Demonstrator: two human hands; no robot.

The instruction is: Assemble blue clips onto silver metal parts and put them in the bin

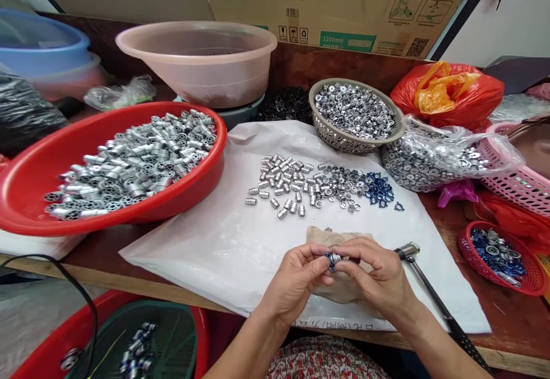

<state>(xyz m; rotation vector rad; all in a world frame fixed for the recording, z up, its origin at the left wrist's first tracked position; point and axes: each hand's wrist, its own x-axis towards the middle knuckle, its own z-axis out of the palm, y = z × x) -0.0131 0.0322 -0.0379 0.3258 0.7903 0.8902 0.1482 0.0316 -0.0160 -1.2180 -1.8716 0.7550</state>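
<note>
My left hand and my right hand meet above a beige cloth pad near the table's front edge. Between their fingertips they pinch a small silver and blue metal part, partly covered by the fingers. Beyond the hands, on white plastic sheeting, lie loose silver cylindrical parts, silver rings and a cluster of blue ring pieces. Right of my right hand rests a hammer with a black handle.
At left a large red basin holds many silver cylinders. A grey basket, a clear bag of parts and a small red basket stand to the right. Below the table edge at left is another red tub.
</note>
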